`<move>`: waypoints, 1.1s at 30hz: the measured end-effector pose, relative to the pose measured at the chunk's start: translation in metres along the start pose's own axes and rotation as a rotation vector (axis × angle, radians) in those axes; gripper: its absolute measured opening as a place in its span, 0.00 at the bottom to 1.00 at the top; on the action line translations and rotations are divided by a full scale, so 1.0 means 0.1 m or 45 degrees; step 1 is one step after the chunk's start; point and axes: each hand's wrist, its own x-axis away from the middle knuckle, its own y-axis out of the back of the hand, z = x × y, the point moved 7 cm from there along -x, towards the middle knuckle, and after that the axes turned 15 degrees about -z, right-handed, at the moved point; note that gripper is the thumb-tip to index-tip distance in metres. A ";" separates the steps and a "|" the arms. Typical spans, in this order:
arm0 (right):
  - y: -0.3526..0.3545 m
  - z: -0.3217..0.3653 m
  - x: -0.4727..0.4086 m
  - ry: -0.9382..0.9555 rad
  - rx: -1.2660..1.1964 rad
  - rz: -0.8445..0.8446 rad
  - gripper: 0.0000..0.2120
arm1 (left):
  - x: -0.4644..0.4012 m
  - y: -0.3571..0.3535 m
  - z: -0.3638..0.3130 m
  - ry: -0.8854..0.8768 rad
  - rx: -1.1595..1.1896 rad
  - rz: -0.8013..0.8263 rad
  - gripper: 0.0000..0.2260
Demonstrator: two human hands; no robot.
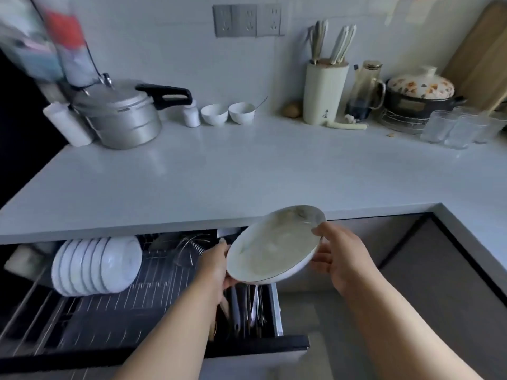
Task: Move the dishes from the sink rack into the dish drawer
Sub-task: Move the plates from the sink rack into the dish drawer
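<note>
At 9 o'clock in the view, the open dish drawer (115, 311) holds a row of white bowls (96, 266) standing on edge in its wire rack; these are judged already stored. At 7 o'clock from the plate, a narrow compartment of the drawer holds utensils (247, 305).

The left hand (216, 266) supports the plate (274, 246) at its 8 o'clock edge; its fingers are curled under the rim and grip it. The plate is tilted, its face turned toward the camera, and hangs above the right end of the drawer, just below the edge of the desk (247, 165). It is not yet seated in the rack.

The right hand (338, 250) holds the plate at its 3 o'clock edge, thumb on the upper face, fingers beneath the rim.

The sink rack is not in view, so the number of dishes left cannot be told. Judgement: the task is partly complete; the current plate needs lowering into a free slot at 3 o'clock of the bowls.
</note>
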 end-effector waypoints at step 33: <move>-3.81 -2.33 0.14 0.081 0.874 0.315 0.30 | -1.74 3.32 0.34 -0.698 -1.519 -0.656 0.32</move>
